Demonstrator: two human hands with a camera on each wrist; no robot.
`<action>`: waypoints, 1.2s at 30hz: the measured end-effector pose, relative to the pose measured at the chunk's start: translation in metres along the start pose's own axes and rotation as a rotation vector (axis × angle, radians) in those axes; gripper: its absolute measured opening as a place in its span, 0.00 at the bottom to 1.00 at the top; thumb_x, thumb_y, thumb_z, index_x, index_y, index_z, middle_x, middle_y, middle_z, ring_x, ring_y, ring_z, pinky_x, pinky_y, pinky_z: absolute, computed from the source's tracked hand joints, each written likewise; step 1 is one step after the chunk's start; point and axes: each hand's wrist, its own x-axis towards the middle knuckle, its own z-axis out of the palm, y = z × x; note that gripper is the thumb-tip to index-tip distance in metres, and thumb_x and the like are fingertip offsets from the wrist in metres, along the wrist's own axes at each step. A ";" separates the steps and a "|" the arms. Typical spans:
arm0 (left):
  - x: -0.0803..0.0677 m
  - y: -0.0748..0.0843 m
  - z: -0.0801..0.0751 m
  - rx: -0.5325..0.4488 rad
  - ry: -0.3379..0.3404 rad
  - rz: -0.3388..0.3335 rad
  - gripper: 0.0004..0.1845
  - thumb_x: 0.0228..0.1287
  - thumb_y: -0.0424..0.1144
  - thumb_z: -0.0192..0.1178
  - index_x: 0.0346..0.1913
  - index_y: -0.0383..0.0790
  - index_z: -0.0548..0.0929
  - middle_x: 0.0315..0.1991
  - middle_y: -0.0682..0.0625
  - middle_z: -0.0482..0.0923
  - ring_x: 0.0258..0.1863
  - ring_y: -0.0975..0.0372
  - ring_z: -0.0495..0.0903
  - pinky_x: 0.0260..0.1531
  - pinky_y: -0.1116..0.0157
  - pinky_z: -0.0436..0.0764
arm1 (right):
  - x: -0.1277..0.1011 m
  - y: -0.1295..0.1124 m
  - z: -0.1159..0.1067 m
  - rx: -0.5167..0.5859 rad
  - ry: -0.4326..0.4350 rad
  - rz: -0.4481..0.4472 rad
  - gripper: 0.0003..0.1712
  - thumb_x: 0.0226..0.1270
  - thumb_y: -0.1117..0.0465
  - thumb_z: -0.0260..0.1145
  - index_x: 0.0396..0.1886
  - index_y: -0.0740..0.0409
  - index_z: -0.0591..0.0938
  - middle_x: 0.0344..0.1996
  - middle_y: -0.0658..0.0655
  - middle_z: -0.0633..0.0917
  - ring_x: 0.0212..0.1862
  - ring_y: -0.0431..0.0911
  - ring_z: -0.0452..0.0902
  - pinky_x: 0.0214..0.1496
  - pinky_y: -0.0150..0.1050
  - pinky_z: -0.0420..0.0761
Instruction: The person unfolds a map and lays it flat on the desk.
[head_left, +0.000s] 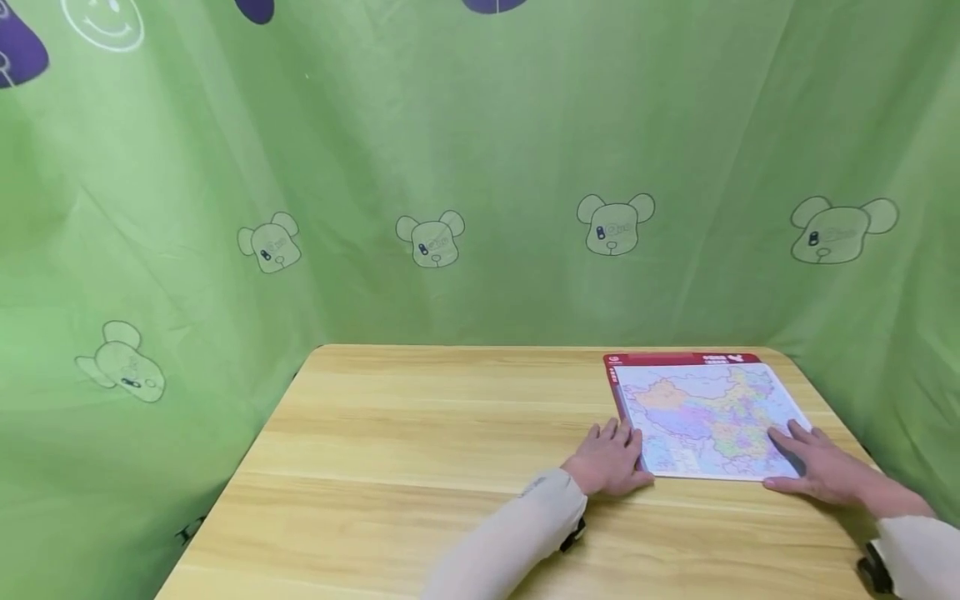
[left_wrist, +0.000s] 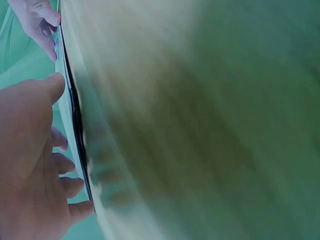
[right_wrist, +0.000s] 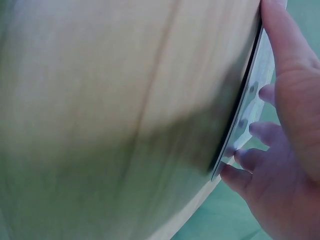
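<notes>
A flat map board [head_left: 701, 417] with a red top border lies on the wooden table, toward its right side. At the board's lower left corner is my left hand [head_left: 611, 457], palm down, fingers loosely extended along the edge. My right hand [head_left: 821, 467] lies at the lower right corner, its fingertips over the map's edge and its thumb near the front edge. In the left wrist view, the board's dark thin edge [left_wrist: 75, 107] runs beside the left fingers. The right wrist view shows the right fingertips close along the board's edge [right_wrist: 240, 105].
The wooden table [head_left: 390, 442] stretches left and forward of the board. Green curtains [head_left: 480, 150] printed with bear heads hang behind and on both sides, close to the table's far edge. Pale sleeves [head_left: 517, 533] cover both forearms.
</notes>
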 end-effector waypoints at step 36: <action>-0.024 -0.034 0.010 -0.073 -0.076 -0.023 0.37 0.70 0.64 0.36 0.75 0.48 0.51 0.75 0.54 0.45 0.72 0.64 0.44 0.69 0.63 0.51 | 0.009 -0.037 0.004 -0.008 -0.057 0.033 0.53 0.58 0.40 0.65 0.57 0.88 0.63 0.57 0.91 0.56 0.57 0.80 0.54 0.56 0.69 0.61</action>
